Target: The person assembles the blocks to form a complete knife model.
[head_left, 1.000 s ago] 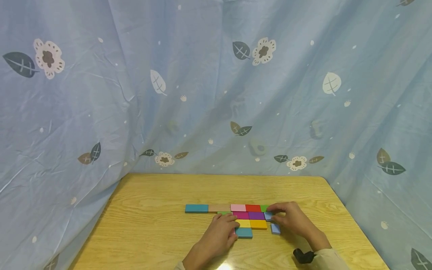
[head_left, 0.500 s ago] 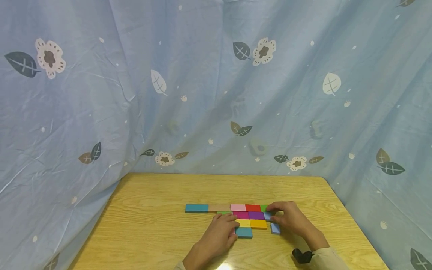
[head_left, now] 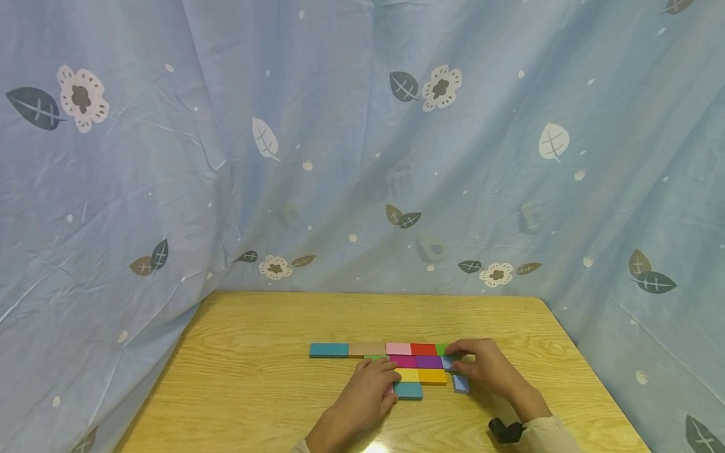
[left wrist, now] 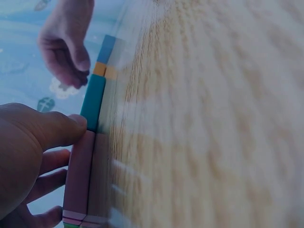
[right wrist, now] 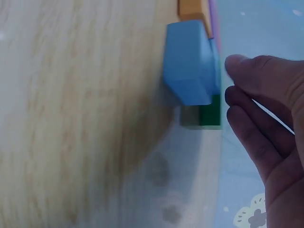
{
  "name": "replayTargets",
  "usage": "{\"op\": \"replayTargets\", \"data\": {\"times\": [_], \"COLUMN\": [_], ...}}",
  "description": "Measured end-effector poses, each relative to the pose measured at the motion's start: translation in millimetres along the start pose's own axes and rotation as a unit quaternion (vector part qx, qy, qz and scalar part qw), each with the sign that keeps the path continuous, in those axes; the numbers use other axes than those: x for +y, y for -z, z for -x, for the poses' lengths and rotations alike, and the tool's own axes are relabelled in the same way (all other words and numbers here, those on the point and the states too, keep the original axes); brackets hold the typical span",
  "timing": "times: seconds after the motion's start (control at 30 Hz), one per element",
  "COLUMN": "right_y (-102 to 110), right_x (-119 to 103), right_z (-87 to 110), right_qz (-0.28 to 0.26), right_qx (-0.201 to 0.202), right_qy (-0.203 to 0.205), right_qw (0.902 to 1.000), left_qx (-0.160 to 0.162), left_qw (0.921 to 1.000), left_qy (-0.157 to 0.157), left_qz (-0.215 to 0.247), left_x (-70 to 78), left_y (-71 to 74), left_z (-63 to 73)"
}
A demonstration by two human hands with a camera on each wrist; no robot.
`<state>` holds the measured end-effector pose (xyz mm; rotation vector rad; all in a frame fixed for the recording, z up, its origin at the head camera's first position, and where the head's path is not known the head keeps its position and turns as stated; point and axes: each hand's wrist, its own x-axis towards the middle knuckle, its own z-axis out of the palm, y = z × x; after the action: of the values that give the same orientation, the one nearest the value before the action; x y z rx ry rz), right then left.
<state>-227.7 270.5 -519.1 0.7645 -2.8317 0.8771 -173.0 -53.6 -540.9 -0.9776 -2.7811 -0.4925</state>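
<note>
My left hand (head_left: 365,395) lies over the left ends of the lower block rows, mostly hiding a pink block (left wrist: 80,175). In the left wrist view, its thumb touches near where that block meets a teal block (left wrist: 94,102). My right hand (head_left: 489,367) is at the right end of the upper rows, fingertips by a green block (head_left: 440,349) and thumb by a light blue block (head_left: 447,363). In the right wrist view, its bent fingers stand apart from the thumb, and no block shows held between them. Another light blue block (head_left: 461,384) lies separately below.
The top row also has a long teal block (head_left: 329,350), a tan block (head_left: 367,349), a pink one and a red block (head_left: 422,349). Below lie magenta, purple, yellow and orange blocks. A wooden table (head_left: 255,390) bears them. Patterned blue cloth (head_left: 340,157) hangs behind and at both sides.
</note>
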Motion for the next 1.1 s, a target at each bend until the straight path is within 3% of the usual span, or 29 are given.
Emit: {"op": "replayTargets", "data": {"times": [0.17, 0.37, 0.5, 0.67, 0.8, 1.1], "right_y": [4, 4, 1, -1, -4, -12], "right_x": [-6, -14, -20, -25, -25, -21], "right_z": [5.8, 19.6, 31.4, 46.9, 54.7, 63.1], "right_qz": [-0.039, -0.121, -0.188, -0.262, -0.28, -0.288], "right_qx": [0.048, 0.089, 0.107, 0.133, 0.145, 0.135], "right_qy": [0.001, -0.048, -0.08, -0.129, -0.153, -0.202], "right_qw": [0.9981, 0.9874, 0.973, 0.9471, 0.9367, 0.9262], "left_qx": [0.001, 0.0, 0.004, -0.002, -0.003, 0.002], "left_qw": [1.0, 1.0, 1.0, 0.9999, 0.9999, 0.9999], "left_qy": [0.002, 0.004, 0.004, 0.007, 0.008, 0.004], "left_qz": [0.003, 0.004, 0.003, 0.008, 0.009, 0.01], "left_x": [0.1, 0.3, 0.3, 0.9, 0.7, -0.3], "left_y": [-0.3, -0.7, -1.2, -0.7, 1.7, 0.1], "left_z": [0.2, 0.6, 0.6, 0.6, 0.3, 0.8]}}
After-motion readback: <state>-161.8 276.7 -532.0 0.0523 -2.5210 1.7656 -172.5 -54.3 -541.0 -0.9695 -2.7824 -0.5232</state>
